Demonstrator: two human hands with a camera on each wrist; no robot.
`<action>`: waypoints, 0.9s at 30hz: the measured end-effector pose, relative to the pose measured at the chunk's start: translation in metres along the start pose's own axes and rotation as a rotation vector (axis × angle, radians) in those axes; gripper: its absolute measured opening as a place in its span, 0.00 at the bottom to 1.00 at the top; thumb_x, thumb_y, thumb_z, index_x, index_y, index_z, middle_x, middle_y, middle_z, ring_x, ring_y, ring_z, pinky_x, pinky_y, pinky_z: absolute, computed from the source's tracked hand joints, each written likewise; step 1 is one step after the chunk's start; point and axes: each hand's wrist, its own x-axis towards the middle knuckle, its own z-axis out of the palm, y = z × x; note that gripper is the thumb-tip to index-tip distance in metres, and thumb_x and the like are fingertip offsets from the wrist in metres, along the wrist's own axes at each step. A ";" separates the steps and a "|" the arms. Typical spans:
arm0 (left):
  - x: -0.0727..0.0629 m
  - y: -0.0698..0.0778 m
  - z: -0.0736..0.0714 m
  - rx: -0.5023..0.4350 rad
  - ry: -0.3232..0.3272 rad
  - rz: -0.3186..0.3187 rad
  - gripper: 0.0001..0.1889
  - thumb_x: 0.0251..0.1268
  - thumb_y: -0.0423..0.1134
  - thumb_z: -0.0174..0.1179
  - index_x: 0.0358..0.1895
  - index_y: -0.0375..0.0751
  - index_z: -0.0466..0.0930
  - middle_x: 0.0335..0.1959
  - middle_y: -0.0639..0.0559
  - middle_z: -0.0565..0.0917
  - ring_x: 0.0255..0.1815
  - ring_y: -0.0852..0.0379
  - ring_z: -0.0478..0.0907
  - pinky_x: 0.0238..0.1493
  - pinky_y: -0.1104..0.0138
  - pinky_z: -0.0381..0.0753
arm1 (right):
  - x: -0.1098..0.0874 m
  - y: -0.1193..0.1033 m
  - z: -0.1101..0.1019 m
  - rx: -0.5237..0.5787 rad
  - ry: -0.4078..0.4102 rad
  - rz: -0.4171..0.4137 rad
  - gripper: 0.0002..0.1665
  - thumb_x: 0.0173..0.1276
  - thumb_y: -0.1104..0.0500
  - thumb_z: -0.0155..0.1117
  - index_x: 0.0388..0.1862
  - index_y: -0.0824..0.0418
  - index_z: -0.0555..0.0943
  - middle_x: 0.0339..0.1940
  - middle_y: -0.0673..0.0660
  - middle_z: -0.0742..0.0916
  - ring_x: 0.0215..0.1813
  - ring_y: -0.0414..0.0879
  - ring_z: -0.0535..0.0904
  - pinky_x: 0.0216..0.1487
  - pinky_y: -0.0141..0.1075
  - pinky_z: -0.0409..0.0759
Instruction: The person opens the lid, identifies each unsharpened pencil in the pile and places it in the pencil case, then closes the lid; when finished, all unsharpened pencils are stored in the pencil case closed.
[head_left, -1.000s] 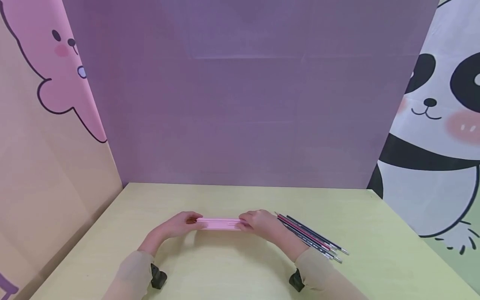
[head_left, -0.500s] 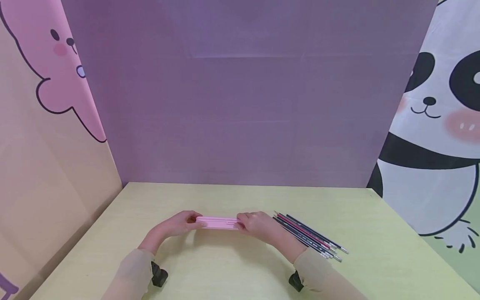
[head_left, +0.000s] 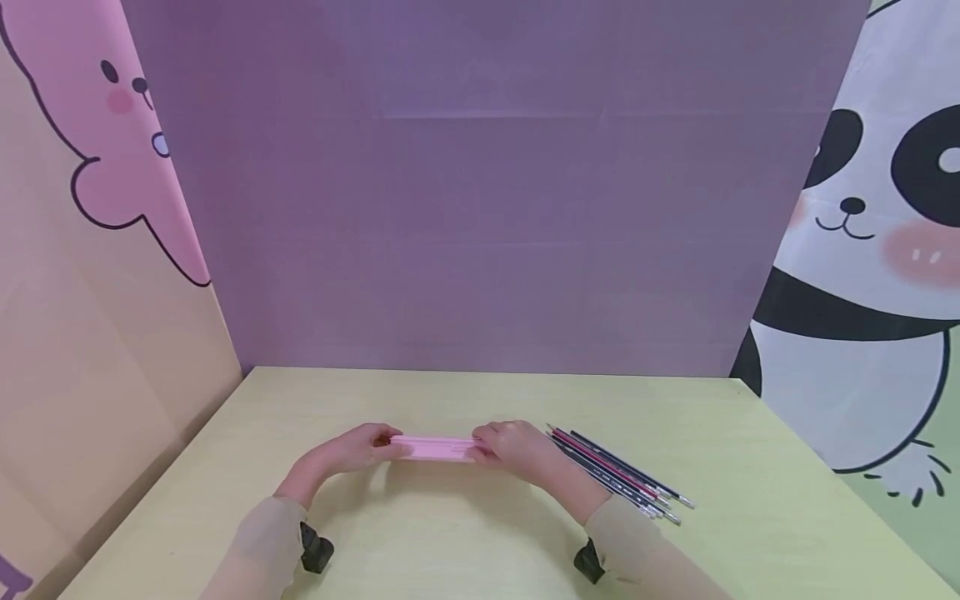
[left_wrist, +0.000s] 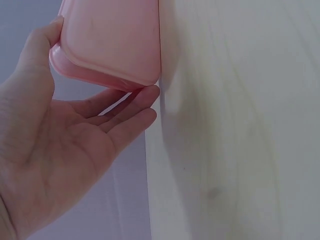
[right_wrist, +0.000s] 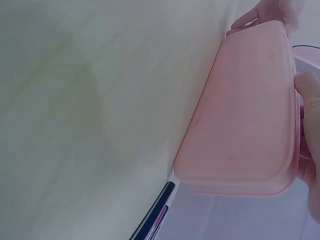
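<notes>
A pink plastic pencil case (head_left: 438, 449) is held lengthwise between both hands over the middle of the table. My left hand (head_left: 362, 447) grips its left end; in the left wrist view the thumb lies along one edge and the fingertips touch the rounded end of the case (left_wrist: 117, 37). At the right end, my right hand (head_left: 520, 450) holds the case, with the thumb at its edge in the right wrist view. That view shows the broad smooth face of the case (right_wrist: 240, 107). Whether it touches the table cannot be told. Its inside is hidden.
Several dark pencils and a pinkish-red one lie in a loose slanted bundle of pencils (head_left: 618, 472) right of my right hand. The pale wooden table (head_left: 450, 550) ends at a purple backdrop (head_left: 480, 208). Printed side panels flank it.
My right hand has shifted very slightly left at the end of the pencil case. The left hand keeps its hold, and the pencils lie as before. The whole view has drifted a little.
</notes>
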 end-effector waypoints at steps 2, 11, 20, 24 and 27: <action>0.000 -0.001 0.000 -0.004 0.005 -0.007 0.29 0.63 0.56 0.56 0.58 0.36 0.74 0.50 0.49 0.80 0.49 0.55 0.75 0.54 0.56 0.75 | 0.001 0.001 0.002 0.005 0.006 0.009 0.12 0.57 0.53 0.70 0.31 0.61 0.80 0.22 0.50 0.85 0.22 0.37 0.79 0.26 0.25 0.81; -0.002 0.000 0.002 -0.039 0.004 -0.021 0.31 0.62 0.57 0.57 0.59 0.36 0.72 0.51 0.49 0.79 0.50 0.55 0.74 0.55 0.56 0.75 | 0.005 -0.004 0.001 -0.121 -0.022 -0.063 0.16 0.58 0.53 0.70 0.24 0.58 0.72 0.16 0.47 0.78 0.17 0.34 0.68 0.18 0.20 0.72; -0.004 0.006 0.001 -0.064 0.004 -0.036 0.29 0.63 0.52 0.59 0.59 0.32 0.70 0.49 0.48 0.79 0.50 0.54 0.74 0.55 0.55 0.75 | 0.007 -0.008 -0.003 -0.179 -0.030 -0.097 0.16 0.59 0.53 0.69 0.28 0.59 0.71 0.20 0.49 0.80 0.18 0.36 0.73 0.19 0.22 0.75; -0.003 0.004 0.003 -0.061 0.008 -0.050 0.31 0.61 0.54 0.59 0.59 0.33 0.70 0.49 0.49 0.78 0.49 0.55 0.73 0.55 0.56 0.74 | 0.005 -0.008 -0.001 -0.189 -0.012 -0.104 0.17 0.57 0.54 0.71 0.28 0.59 0.71 0.20 0.49 0.80 0.19 0.36 0.74 0.20 0.22 0.76; -0.003 0.002 0.004 -0.070 0.009 -0.047 0.31 0.61 0.54 0.59 0.60 0.34 0.70 0.49 0.50 0.78 0.49 0.55 0.73 0.56 0.56 0.74 | 0.004 -0.008 0.001 -0.145 -0.033 -0.074 0.16 0.58 0.54 0.70 0.29 0.59 0.72 0.20 0.49 0.81 0.19 0.36 0.74 0.22 0.22 0.77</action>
